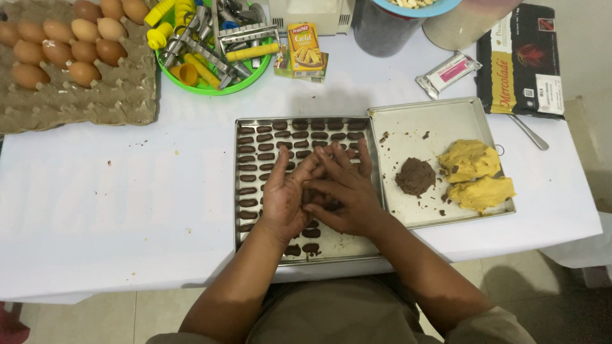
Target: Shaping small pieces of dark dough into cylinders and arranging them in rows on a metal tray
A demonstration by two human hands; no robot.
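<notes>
My left hand (285,194) and my right hand (342,191) are pressed together, palm against palm, over a metal baking tray (241,216). What lies between the palms is hidden. The tray holds rows of small dark brown dough pieces (255,156). To the right, a second metal tray (414,127) carries a lump of dark brown dough (415,176) and two lumps of yellow dough (475,173).
The trays rest on a white table (127,197). A cardboard egg carton (121,89) with brown eggs (64,44) sits back left. Beside it stand a green bowl of tools (207,44) and a small yellow box (304,48). A black packet (519,60), a spoon (529,132) and containers occupy the back right.
</notes>
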